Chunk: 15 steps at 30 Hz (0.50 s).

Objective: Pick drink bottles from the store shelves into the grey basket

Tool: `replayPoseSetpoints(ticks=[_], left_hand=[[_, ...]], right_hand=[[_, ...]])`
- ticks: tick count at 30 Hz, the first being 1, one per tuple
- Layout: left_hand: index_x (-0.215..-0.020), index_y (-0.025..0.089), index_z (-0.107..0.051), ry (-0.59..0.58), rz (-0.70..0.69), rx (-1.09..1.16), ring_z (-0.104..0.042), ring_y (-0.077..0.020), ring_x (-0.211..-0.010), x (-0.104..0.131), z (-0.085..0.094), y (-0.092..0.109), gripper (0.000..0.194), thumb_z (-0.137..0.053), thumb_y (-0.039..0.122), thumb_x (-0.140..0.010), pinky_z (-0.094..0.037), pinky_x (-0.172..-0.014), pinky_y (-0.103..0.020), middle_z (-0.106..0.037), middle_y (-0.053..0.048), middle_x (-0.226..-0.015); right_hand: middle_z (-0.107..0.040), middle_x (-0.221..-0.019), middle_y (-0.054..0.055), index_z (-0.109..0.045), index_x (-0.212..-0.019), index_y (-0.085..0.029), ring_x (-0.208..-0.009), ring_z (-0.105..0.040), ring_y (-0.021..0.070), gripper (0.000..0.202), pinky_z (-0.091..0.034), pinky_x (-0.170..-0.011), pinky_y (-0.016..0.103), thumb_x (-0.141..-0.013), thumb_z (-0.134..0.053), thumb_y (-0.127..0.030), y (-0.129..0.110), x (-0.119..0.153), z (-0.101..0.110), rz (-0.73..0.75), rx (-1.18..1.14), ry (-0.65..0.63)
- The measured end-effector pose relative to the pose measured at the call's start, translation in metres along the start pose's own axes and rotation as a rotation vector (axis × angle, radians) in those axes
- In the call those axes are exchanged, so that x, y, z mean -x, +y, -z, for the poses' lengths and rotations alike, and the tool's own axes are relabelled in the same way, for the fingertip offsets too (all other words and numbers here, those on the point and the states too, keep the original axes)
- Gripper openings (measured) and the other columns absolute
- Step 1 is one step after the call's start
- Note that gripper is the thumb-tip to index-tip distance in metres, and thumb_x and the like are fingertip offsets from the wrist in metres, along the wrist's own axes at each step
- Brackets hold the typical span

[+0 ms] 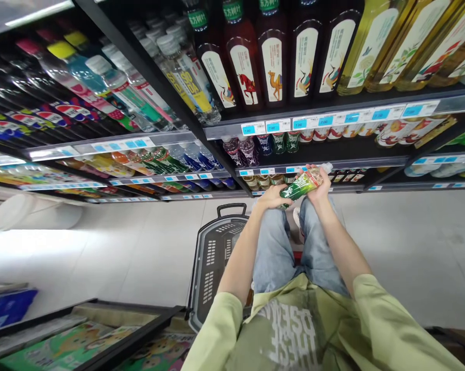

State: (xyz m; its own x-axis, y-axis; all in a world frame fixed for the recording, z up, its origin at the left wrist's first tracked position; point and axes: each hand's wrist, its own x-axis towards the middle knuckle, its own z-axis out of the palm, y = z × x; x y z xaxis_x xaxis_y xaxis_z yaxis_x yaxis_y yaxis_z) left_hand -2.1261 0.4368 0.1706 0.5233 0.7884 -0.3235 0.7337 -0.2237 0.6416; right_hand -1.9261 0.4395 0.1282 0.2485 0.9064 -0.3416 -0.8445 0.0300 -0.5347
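Between both hands a drink bottle [301,185] with a green label and a pale cap lies tilted, its cap end up to the right. My left hand [271,198] is closed around the bottle's lower end. Around the neck end, just below the cap, my right hand [320,186] is wrapped. Part of the bottle is covered by my fingers. Behind it runs a low shelf edge with price tags [294,169], and small green-labelled bottles [285,142] stand on the shelf above that edge.
A grey shopping basket [209,257] with a black handle stands on the floor at my left. Large dark tea bottles [275,67] fill the upper shelf. A display rack [97,335] holding green packages is at the lower left; a white bucket-like container [23,212] stands farther left.
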Motion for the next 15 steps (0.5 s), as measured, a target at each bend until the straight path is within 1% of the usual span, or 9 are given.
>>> replayPoseSetpoints(ticks=[2,4,6,8,9,12,13,15], left_hand=[[-0.136,0.020,-0.073,0.012,0.012,-0.020,-0.076,-0.0308,-0.116,0.000,-0.002,0.000,0.061,-0.083,0.048,-0.083,-0.059,-0.099,-0.034,-0.081,-0.007,-0.121],[-0.146,0.020,-0.066,0.065,0.001,-0.077,-0.074,-0.0320,-0.123,0.001,-0.007,0.002,0.070,-0.083,0.047,-0.084,-0.057,-0.107,-0.036,-0.078,-0.009,-0.131],[-0.156,0.021,-0.057,0.119,-0.036,-0.135,-0.069,-0.0327,-0.133,0.003,-0.015,0.003,0.084,-0.086,0.043,-0.081,-0.054,-0.114,-0.038,-0.071,-0.010,-0.146],[-0.163,0.022,-0.048,0.141,-0.048,-0.188,-0.065,-0.0339,-0.139,0.006,-0.022,0.005,0.098,-0.091,0.036,-0.075,-0.054,-0.115,-0.039,-0.062,-0.011,-0.158],[-0.165,0.023,-0.044,0.145,-0.040,-0.212,-0.065,-0.0349,-0.139,0.007,-0.024,0.005,0.102,-0.091,0.033,-0.074,-0.055,-0.114,-0.041,-0.059,-0.012,-0.161],[-0.167,0.022,-0.040,0.160,-0.016,-0.243,-0.067,-0.0371,-0.136,0.010,-0.025,0.005,0.104,-0.087,0.027,-0.075,-0.057,-0.112,-0.044,-0.058,-0.015,-0.160],[-0.167,0.021,-0.040,0.159,-0.026,-0.225,-0.067,-0.0370,-0.135,0.010,-0.023,0.004,0.104,-0.087,0.026,-0.075,-0.056,-0.112,-0.044,-0.059,-0.015,-0.159],[-0.163,0.020,-0.046,0.128,-0.061,-0.144,-0.068,-0.0354,-0.134,0.010,-0.016,0.001,0.100,-0.088,0.028,-0.073,-0.055,-0.114,-0.042,-0.065,-0.014,-0.153]], right_hand=[[-0.078,-0.090,-0.001,-0.068,-0.086,-0.027,-0.081,-0.078,0.0223,0.025,-0.069,-0.078,0.043,-0.084,-0.076,-0.050,0.002,-0.002,0.001,0.025,0.010,0.040],[-0.074,-0.084,-0.003,-0.066,-0.082,-0.027,-0.075,-0.076,0.0200,0.030,-0.069,-0.074,0.041,-0.083,-0.078,-0.053,0.006,-0.007,0.002,0.046,0.008,0.086],[-0.072,-0.079,-0.004,-0.063,-0.080,-0.026,-0.071,-0.075,0.0180,0.035,-0.068,-0.071,0.037,-0.082,-0.081,-0.056,0.009,-0.015,0.003,0.062,0.004,0.128],[-0.070,-0.075,-0.005,-0.061,-0.076,-0.026,-0.067,-0.072,0.0164,0.039,-0.067,-0.068,0.033,-0.083,-0.083,-0.058,0.012,-0.023,0.004,0.066,0.009,0.158],[-0.069,-0.073,-0.005,-0.060,-0.075,-0.026,-0.065,-0.071,0.0157,0.040,-0.067,-0.067,0.032,-0.084,-0.083,-0.057,0.012,-0.026,0.004,0.061,0.014,0.166],[-0.069,-0.072,-0.004,-0.059,-0.075,-0.026,-0.063,-0.070,0.0153,0.039,-0.068,-0.066,0.030,-0.086,-0.084,-0.053,0.012,-0.028,0.004,0.042,0.012,0.159],[-0.070,-0.074,-0.003,-0.060,-0.077,-0.026,-0.065,-0.071,0.0159,0.036,-0.068,-0.067,0.031,-0.087,-0.084,-0.052,0.011,-0.026,0.003,0.036,0.002,0.149],[-0.075,-0.082,-0.001,-0.064,-0.084,-0.025,-0.072,-0.076,0.0187,0.030,-0.070,-0.069,0.035,-0.089,-0.081,-0.050,0.008,-0.021,0.003,0.013,-0.028,0.118]])
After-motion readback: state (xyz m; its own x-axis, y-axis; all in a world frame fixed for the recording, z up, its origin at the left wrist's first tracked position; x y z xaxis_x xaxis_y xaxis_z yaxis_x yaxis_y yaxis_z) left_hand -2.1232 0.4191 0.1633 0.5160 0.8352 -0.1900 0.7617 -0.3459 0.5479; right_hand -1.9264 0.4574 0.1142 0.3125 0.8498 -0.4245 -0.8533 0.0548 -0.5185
